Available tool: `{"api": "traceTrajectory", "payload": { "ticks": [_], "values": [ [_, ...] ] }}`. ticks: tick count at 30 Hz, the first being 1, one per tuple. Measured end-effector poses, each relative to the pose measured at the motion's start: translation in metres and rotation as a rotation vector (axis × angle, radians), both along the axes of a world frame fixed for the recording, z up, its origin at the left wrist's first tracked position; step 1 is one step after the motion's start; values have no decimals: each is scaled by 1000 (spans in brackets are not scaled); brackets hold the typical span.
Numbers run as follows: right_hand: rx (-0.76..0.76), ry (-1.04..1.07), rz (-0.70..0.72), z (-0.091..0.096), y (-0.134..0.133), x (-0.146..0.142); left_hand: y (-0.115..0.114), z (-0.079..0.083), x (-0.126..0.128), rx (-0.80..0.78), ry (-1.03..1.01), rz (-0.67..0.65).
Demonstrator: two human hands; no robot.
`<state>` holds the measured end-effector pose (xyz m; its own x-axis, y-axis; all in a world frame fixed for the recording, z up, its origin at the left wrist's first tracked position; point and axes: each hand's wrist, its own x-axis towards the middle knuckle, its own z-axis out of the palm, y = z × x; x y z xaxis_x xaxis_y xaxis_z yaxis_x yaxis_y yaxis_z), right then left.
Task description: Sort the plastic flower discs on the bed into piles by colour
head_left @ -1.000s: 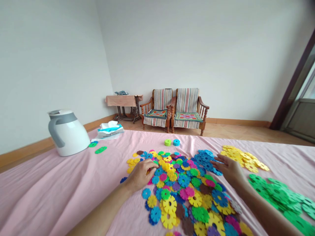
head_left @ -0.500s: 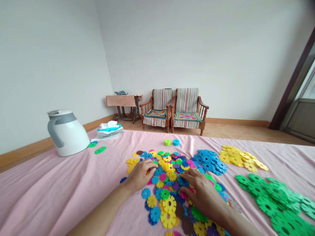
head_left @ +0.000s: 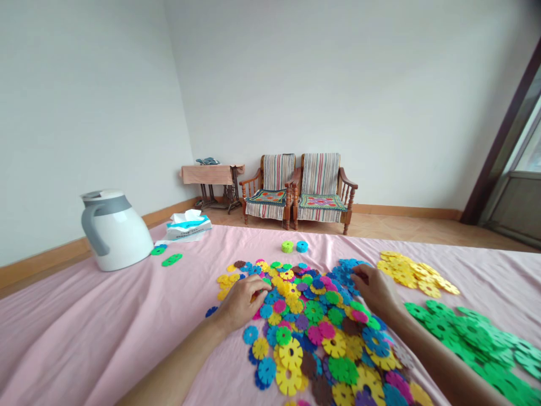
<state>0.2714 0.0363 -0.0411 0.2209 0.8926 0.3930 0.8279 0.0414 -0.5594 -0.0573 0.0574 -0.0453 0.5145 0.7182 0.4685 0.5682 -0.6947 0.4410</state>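
A mixed heap of plastic snowflake discs [head_left: 291,349] in several colours spreads over the pink cloth. My left hand [head_left: 243,301] rests at the heap's left edge, its fingers curled inward. A bit of yellow shows between thumb and fingers, but I cannot tell whether it is held. Over the near right part of the blue disc pile [head_left: 344,273] is my right hand [head_left: 378,290], with fingers bent together and fingertips down at the blue discs. Whatever those fingertips hold, if anything, is hidden.
Right of the heap lie a yellow disc pile [head_left: 414,274] and a green one [head_left: 469,338]. A green stack [head_left: 287,246] and a blue stack [head_left: 302,246] stand behind. At left are a white jug [head_left: 122,234], a tissue box [head_left: 188,226] and a few green discs [head_left: 172,260].
My right hand has moved from the middle of the mixed heap right and away to the blue pile. A green disc shows where a blue one was. My left hand stays put.
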Motion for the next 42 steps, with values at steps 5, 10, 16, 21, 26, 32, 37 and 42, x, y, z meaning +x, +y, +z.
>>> {"api": "traceTrajectory", "payload": {
  "ticks": [5, 10, 16, 21, 26, 32, 37, 42],
  "values": [
    [-19, 49, -67, -3, 5, 20, -1, 0, 0, -8, -9, -1],
    [-33, -44, 117, -7, -19, -3, -3, 0, 1, -2, -2, 4],
    [-27, -109, 207, -15, -23, -32, -2, -1, 1, 17, 5, -11],
    [-10, -127, 283, -16, -36, -50, -1, -2, 1, 35, 12, -8],
    [-25, -108, 398, -5, -62, -78, -1, -1, 1, 59, 33, 34],
    [0, -208, 311, 3, -39, -70, 0, -1, 0, 89, 12, 93],
    [-36, -258, 270, -9, -7, -50, 1, -3, -1, 94, -2, 90],
    [-95, -274, 288, -12, -13, -55, 1, -3, 0, 96, -30, 83]
  ]
}}
